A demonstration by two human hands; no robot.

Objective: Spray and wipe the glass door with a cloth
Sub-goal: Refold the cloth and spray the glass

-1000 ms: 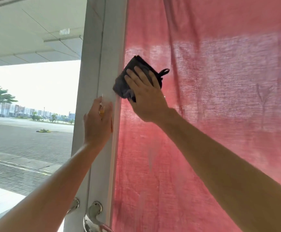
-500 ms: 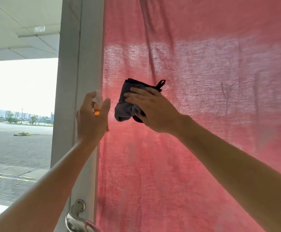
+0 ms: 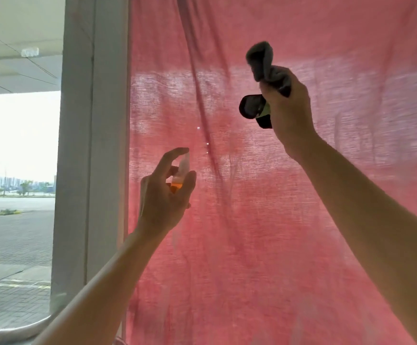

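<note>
Up goes the right hand [image 3: 289, 113], lifting the bunched grey cloth [image 3: 264, 66] off the red-curtained glass door [image 3: 252, 220]; below-left of it, left hand [image 3: 162, 195] grips the small clear orange-liquid spray bottle [image 3: 181, 175].

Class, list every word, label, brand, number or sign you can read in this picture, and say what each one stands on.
None: no text can be read anywhere in this picture.
Spray bottle in the left hand: no label shows.
Grey cloth in the right hand: a small yellow-green tag shows, with no writing that can be made out.
Red curtain and door frame: plain.
Distant buildings: too small to tell.
</note>
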